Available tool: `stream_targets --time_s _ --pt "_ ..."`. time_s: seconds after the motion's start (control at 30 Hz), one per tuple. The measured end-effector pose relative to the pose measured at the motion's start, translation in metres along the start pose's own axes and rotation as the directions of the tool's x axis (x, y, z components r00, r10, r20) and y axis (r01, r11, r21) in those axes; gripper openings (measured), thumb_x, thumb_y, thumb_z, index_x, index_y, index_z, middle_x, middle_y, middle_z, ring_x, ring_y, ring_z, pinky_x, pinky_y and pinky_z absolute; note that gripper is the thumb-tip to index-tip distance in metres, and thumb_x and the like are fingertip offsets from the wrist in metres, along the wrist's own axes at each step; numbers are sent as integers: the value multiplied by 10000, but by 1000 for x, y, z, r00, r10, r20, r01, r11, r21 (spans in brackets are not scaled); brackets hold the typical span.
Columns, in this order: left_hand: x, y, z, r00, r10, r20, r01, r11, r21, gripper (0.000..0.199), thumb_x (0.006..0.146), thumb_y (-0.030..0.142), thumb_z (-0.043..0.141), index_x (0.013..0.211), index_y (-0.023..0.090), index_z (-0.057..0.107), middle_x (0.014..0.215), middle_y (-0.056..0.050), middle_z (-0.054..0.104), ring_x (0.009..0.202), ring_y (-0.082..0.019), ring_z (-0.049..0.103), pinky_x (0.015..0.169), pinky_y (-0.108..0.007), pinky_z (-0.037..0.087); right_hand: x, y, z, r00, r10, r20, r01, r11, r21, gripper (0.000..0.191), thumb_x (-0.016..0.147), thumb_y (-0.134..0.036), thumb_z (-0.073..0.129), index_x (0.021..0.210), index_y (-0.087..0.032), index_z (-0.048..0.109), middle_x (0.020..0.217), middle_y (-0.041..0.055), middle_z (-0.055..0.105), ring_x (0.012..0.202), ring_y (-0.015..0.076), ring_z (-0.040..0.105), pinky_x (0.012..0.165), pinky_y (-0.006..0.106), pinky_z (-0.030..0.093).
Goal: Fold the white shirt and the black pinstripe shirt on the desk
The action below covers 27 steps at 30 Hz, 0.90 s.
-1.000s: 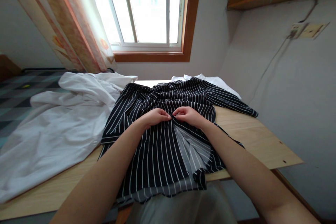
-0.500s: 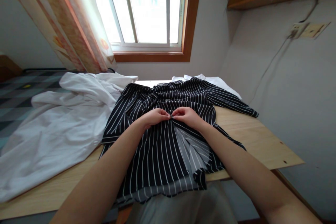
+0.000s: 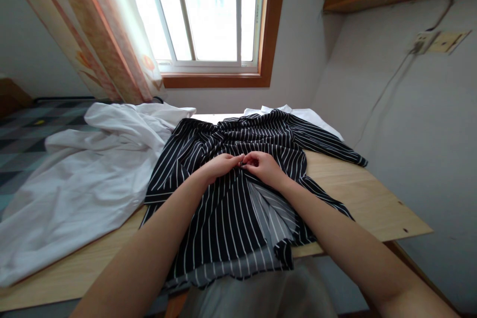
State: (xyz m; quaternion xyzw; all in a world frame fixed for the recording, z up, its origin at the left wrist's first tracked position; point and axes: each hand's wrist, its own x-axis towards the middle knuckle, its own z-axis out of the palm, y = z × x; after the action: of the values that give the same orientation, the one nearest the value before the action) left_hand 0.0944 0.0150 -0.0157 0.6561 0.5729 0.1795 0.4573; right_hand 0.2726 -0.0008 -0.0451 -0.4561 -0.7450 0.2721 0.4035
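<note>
Shirt point(image 3: 227, 223) check: it's lying on the wooden bench point(image 3: 376, 203), right in front of the person, with the hem point(image 3: 223, 271) hanging past the near edge. Both hands meet over the middle of the front. The left hand point(image 3: 225, 163) is pinching the front edge between thumb and finger, and the right hand point(image 3: 263, 166) is curled with its fingertips pinching the same spot. Can't tell exactly what's between them, it's too tiny.

What could go wrong? Honestly, my main worry is slipping: the fabric looks thin and floppy, so a loose pinch might just let it go. That overhanging hem could also drag the shirt toward the edge if it gets tugged. And the right forearm point(image 3: 328, 216) passes so close over the turned-back flap point(image 3: 278, 213) that it might catch and twist it.

Looks-wise, it's black with thin white stripes, with a paler grey underside showing at the flap. It's pretty rumpled and bunched up toward the far end, with a small button point(image 3: 237, 142) just beyond the hands. One sleeve point(image 3: 328, 141) sticks out to the right. White cloth point(image 3: 97, 174) is heaped on the left, right beside it.
</note>
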Motion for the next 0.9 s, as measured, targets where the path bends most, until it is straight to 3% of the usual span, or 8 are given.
stream_targets --time_s 0.2,0.4,0.5,0.63,0.9 --pt "1 0 7 996 5 -93 1 999 54 451 755 632 583 685 190 637 615 -10 560 628 -166 486 571 -296 325 -2 -6 4 998 35 -46 -37 999 -36 53 766 -116 688 795 -158 703 764 14 681 672 123 575 658 245 440" --pt "3 0 9 993 40 -112 -28 994 108 275 778 429 560 685 183 639 614 -1 552 635 -152 476 566 -280 328 -1 -6 4 999 31 -42 -34 997 -64 67 748 -116 720 801 -154 707 729 8 669 659 122 571 657 246 437" --pt "4 0 8 994 29 -108 -20 997 81 261 766 417 567 685 179 633 644 -8 577 656 -159 500 583 -282 346 0 -3 1 999 39 -18 -40 999 -12 54 786 -190 716 820 -150 703 757 18 684 673 129 585 661 249 442" --pt "3 0 6 995 21 -92 -18 999 31 256 756 425 590 691 179 621 661 -8 585 663 -160 507 602 -284 359 1 3 -1 999 53 -8 -53 998 46 191 911 -284 575 812 -158 678 741 15 680 676 133 591 675 252 431" --pt "0 1 4 1000 26 -15 -26 999 -25 293 728 469 636 661 188 588 557 43 450 562 -123 378 553 -282 279 1 6 4 996 29 79 -18 989 -145 290 973 -297 471 720 -184 560 704 -7 579 694 135 530 651 244 347"
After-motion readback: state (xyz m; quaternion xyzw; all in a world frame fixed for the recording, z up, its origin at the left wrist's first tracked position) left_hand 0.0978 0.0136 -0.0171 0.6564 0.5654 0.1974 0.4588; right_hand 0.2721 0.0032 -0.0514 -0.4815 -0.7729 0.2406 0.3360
